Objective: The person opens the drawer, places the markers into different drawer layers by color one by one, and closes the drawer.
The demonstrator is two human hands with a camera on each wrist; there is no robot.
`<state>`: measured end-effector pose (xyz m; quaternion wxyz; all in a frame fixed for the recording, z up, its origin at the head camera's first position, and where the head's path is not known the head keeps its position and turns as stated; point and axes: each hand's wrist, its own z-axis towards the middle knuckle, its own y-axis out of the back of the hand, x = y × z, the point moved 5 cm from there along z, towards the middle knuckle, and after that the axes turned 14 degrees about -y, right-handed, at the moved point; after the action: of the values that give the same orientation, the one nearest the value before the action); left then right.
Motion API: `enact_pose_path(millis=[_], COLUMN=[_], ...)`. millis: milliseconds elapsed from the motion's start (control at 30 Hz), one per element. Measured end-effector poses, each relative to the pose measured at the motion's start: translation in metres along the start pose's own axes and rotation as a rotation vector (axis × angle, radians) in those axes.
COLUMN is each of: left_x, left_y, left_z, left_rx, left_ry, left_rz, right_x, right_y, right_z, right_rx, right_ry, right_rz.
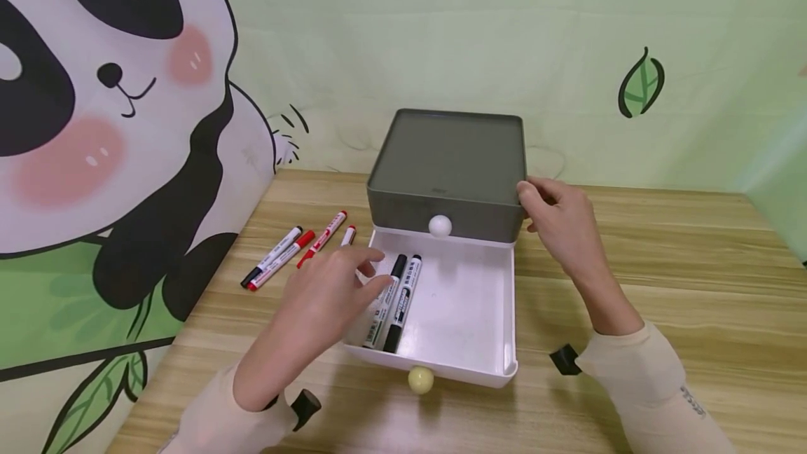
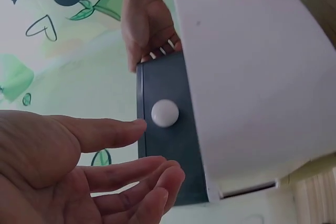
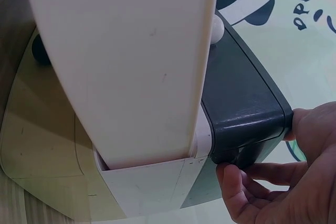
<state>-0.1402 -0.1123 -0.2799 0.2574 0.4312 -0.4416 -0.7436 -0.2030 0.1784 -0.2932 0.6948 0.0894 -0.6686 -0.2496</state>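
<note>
A small drawer organizer [image 1: 449,160] with a dark grey top section stands on the table. Its white lower drawer [image 1: 463,314], with a yellow knob [image 1: 421,380], is pulled out. Two whiteboard markers [image 1: 403,303] lie side by side along the drawer's left. My left hand [image 1: 334,293] hovers above that side, thumb and fingers apart and nothing between them. With thumb and fingers, my right hand [image 1: 561,223] holds the front right corner of the grey section, also seen in the right wrist view, where the hand [image 3: 283,177] pinches that corner.
Left of the organizer, several markers [image 1: 277,258] with red or black caps lie on the wooden table [image 1: 681,265]; my left hand partly covers one. A white knob [image 1: 440,225] sticks out from the grey drawer front. Behind stands a green panda-print backdrop [image 1: 441,54].
</note>
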Motion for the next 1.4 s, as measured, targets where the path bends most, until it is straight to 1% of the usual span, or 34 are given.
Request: enact_pose_path(millis=[100,233,367,467,667,767,933,1100,1167,1333,1400], left_x=[0.005,0.013,0.023,0.032,0.047,0.056,0.074,0.093,0.100,0.117,0.123], left_y=[0.007,0.018,0.031,0.041,0.058,0.064,0.066,0.063,0.061,0.056,0.055], left_z=[-0.001,-0.002,-0.004,-0.006,-0.012,-0.015,-0.015,-0.012,-0.011,-0.010,-0.009], left_rx=[-0.028,-0.086,-0.131,-0.157,-0.227,-0.248,-0.271,-0.290,-0.286,-0.284,-0.296], left_ry=[0.008,0.001,0.037,0.071,0.092,0.098,0.108,0.091,0.090,0.123,0.132], left_rz=[0.012,0.052,0.048,0.013,0.022,0.013,-0.005,-0.042,-0.058,-0.074,-0.073], right_x=[0.000,-0.001,-0.001,-0.001,0.000,0.000,0.000,0.000,0.000,0.000,0.000], right_y=[0.000,0.000,0.000,0.000,0.000,0.000,0.000,0.000,0.000,0.000,0.000], right_z=[0.000,0.000,0.000,0.000,0.000,-0.001,-0.001,-0.001,-0.001,-0.001,-0.001], right_rx=[-0.002,-0.002,-0.003,-0.004,0.000,0.003,0.004,0.003,0.002,0.000,-0.001], right_ry=[-0.006,-0.017,-0.016,-0.014,-0.016,-0.016,-0.016,-0.014,-0.013,-0.016,-0.018], right_rz=[0.003,0.009,0.004,0.002,0.007,0.009,0.002,-0.006,-0.007,-0.008,-0.006])
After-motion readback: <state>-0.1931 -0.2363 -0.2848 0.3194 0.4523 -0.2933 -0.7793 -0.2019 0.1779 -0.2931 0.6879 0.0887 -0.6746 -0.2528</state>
